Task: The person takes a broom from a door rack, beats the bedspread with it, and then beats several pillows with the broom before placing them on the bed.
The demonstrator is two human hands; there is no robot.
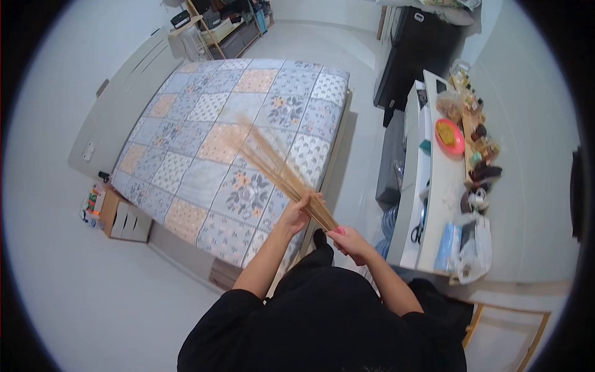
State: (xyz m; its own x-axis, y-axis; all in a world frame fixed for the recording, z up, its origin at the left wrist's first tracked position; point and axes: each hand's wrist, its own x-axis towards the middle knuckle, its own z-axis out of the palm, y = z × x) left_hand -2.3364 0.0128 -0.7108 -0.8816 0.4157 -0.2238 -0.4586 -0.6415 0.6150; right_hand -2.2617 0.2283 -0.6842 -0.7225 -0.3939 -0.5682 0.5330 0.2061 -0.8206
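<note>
A bundle of long, thin tan stalks [270, 166] slants over the near right side of the bed, its feathery far tips blurred. My left hand [296, 214] is closed around the lower middle of the bundle. Close by on the right, my right hand [349, 243] grips the bottom end of the same stalks. Under the stalks lies a patchwork floral sheet [211, 164] that covers the bed.
Right of the bed runs a long white table [441, 186] with a pink plate [449, 137], bottles and plastic bags. A grey box [390, 158] stands beside it. A small wooden cabinet [127, 218] is at the left, and a black fridge [418, 59] farther back.
</note>
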